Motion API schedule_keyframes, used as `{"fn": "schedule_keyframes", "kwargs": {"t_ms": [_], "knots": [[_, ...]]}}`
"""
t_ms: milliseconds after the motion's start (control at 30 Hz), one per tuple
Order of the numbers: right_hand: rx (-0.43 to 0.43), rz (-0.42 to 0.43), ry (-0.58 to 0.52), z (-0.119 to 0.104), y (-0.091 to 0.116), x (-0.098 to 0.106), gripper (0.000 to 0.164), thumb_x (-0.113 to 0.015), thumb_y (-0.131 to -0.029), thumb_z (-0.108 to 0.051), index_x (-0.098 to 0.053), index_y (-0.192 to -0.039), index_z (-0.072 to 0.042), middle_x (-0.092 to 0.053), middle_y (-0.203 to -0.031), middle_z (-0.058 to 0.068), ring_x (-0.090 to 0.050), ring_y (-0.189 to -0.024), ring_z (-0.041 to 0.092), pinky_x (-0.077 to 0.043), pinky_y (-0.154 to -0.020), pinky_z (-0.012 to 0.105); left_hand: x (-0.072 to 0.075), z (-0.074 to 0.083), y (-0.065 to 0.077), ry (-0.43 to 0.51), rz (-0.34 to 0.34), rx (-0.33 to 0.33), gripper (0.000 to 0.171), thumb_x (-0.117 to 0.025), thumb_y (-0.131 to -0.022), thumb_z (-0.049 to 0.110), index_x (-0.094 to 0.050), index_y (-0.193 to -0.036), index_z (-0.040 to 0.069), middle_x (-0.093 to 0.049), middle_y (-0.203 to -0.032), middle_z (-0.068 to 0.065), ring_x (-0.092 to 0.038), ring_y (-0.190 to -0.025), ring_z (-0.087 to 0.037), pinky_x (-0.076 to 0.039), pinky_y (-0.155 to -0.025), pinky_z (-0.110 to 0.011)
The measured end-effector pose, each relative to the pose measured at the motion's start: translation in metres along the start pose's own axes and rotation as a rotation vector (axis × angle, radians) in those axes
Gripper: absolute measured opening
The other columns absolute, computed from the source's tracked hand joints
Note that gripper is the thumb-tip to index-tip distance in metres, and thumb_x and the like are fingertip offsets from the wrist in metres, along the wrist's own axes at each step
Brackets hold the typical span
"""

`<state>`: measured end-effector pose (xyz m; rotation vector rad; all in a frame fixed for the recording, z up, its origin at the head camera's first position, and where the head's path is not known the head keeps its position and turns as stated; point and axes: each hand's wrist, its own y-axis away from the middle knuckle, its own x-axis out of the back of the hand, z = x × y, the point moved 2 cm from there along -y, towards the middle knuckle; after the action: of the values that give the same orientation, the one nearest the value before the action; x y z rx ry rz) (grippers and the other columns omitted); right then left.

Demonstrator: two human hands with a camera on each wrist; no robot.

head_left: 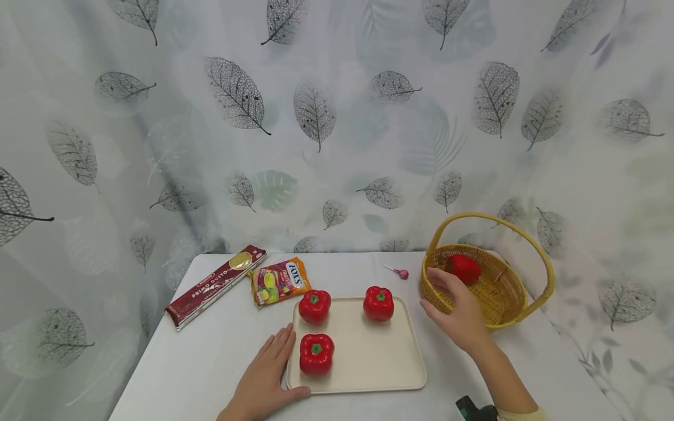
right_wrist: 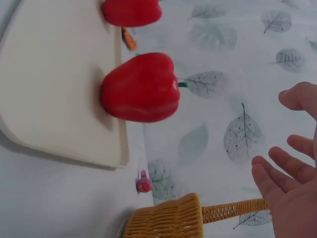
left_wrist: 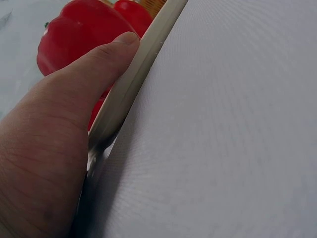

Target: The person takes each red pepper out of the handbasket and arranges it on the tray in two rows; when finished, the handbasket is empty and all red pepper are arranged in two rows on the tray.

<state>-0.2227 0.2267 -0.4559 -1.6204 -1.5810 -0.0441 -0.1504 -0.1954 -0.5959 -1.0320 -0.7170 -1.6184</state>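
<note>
A cream tray (head_left: 374,356) holds three red bell peppers, two at its left, a back one (head_left: 315,307) and a front one (head_left: 316,354), and one at the back right (head_left: 378,303). My left hand (head_left: 265,374) lies along the tray's left edge with fingers extended. In the left wrist view its thumb (left_wrist: 106,59) touches the tray rim (left_wrist: 148,54). My right hand (head_left: 460,313), fingers spread and holding nothing, hovers at the near left side of a yellow wicker basket (head_left: 505,304). Inside the basket lies another red bell pepper (head_left: 463,268).
A dark red spaghetti pack (head_left: 216,286) and a Fox's candy bag (head_left: 280,282) lie at the back left of the white table (head_left: 200,362). Between tray and basket, further back, is a small purple lollipop (head_left: 402,273). A leaf-patterned curtain (head_left: 347,158) hangs behind; the basket handle (head_left: 544,263) arches high.
</note>
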Motion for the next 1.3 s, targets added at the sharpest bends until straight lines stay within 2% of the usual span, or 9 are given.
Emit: {"fn": "schedule_keyframes", "kwargs": {"t_ms": [233, 333, 400, 467, 567, 700, 967, 1100, 1300], "knots": [[-0.036, 0.013, 0.029, 0.022, -0.015, 0.017, 0.062, -0.087, -0.090, 0.000, -0.061, -0.146, -0.002, -0.066, -0.140, 0.017, -0.065, -0.128, 0.038, -0.042, -0.105, 0.008, 0.003, 0.003, 0.000, -0.025, 0.012, -0.012, 0.129, -0.059, -0.076, 0.097, -0.038, -0.170, 0.011, -0.033, -0.176, -0.005, -0.028, -0.162, -0.026, -0.025, -0.128, -0.056], [-0.054, -0.012, 0.056, 0.033, -0.024, 0.025, 0.060, -0.087, -0.092, -0.002, -0.060, -0.146, 0.000, -0.066, -0.140, 0.018, -0.065, -0.127, 0.040, -0.046, -0.104, 0.010, 0.005, 0.004, 0.000, -0.031, 0.008, -0.015, 0.128, -0.058, -0.078, 0.097, -0.038, -0.169, 0.010, -0.033, -0.176, -0.006, -0.027, -0.162, -0.026, -0.023, -0.129, -0.055], [-0.082, -0.032, 0.090, 0.040, -0.029, 0.031, 0.060, -0.086, -0.094, -0.005, -0.060, -0.147, -0.001, -0.065, -0.142, 0.017, -0.065, -0.128, 0.039, -0.051, -0.106, 0.019, 0.005, 0.004, 0.000, -0.033, 0.006, -0.016, 0.127, -0.058, -0.078, 0.097, -0.038, -0.169, 0.010, -0.032, -0.176, -0.006, -0.026, -0.163, -0.026, -0.023, -0.129, -0.054], [-0.111, -0.050, 0.133, 0.045, -0.032, 0.037, 0.061, -0.085, -0.095, -0.010, -0.058, -0.149, -0.001, -0.063, -0.144, 0.018, -0.063, -0.129, 0.040, -0.055, -0.108, 0.035, 0.006, 0.004, 0.000, -0.033, 0.006, -0.013, 0.127, -0.057, -0.078, 0.097, -0.038, -0.169, 0.010, -0.032, -0.176, -0.005, -0.026, -0.163, -0.025, -0.022, -0.129, -0.054], [-0.166, -0.082, 0.195, 0.050, -0.036, 0.046, 0.062, -0.083, -0.098, -0.015, -0.055, -0.153, -0.002, -0.060, -0.148, 0.020, -0.060, -0.132, 0.042, -0.053, -0.107, 0.058, 0.005, 0.004, 0.000, -0.030, 0.001, -0.009, 0.127, -0.058, -0.078, 0.097, -0.038, -0.170, 0.011, -0.032, -0.176, -0.005, -0.026, -0.163, -0.025, -0.022, -0.129, -0.054], [-0.202, -0.129, 0.260, 0.056, -0.041, 0.056, 0.065, -0.080, -0.100, -0.020, -0.052, -0.156, -0.001, -0.056, -0.151, 0.025, -0.054, -0.136, 0.048, -0.048, -0.108, 0.070, 0.005, 0.003, 0.001, -0.026, -0.006, -0.010, 0.128, -0.058, -0.078, 0.097, -0.037, -0.170, 0.010, -0.032, -0.176, -0.005, -0.027, -0.162, -0.026, -0.022, -0.129, -0.054], [-0.272, -0.225, 0.325, 0.083, -0.056, 0.056, 0.066, -0.078, -0.102, -0.022, -0.050, -0.157, 0.001, -0.047, -0.160, 0.028, -0.043, -0.146, 0.051, -0.041, -0.114, 0.072, 0.004, 0.001, 0.003, -0.026, -0.007, -0.007, 0.128, -0.059, -0.078, 0.096, -0.037, -0.170, 0.009, -0.031, -0.177, -0.006, -0.026, -0.163, -0.026, -0.021, -0.129, -0.054], [-0.310, -0.269, 0.348, 0.096, -0.060, 0.054, 0.066, -0.077, -0.102, -0.020, -0.048, -0.156, 0.004, -0.044, -0.160, 0.032, -0.043, -0.144, 0.054, -0.043, -0.112, 0.073, 0.002, 0.001, 0.003, -0.032, -0.006, -0.015, 0.129, -0.057, -0.078, 0.097, -0.036, -0.170, 0.010, -0.031, -0.177, -0.005, -0.026, -0.163, -0.025, -0.022, -0.129, -0.054], [-0.297, -0.320, 0.388, 0.115, -0.072, 0.050, 0.063, -0.076, -0.101, -0.014, -0.050, -0.152, 0.012, -0.046, -0.154, 0.037, -0.047, -0.138, 0.059, -0.043, -0.111, 0.073, 0.002, 0.002, 0.003, -0.022, 0.008, -0.018, 0.129, -0.058, -0.077, 0.097, -0.038, -0.169, 0.010, -0.033, -0.176, -0.006, -0.028, -0.162, -0.026, -0.024, -0.129, -0.055]]}}
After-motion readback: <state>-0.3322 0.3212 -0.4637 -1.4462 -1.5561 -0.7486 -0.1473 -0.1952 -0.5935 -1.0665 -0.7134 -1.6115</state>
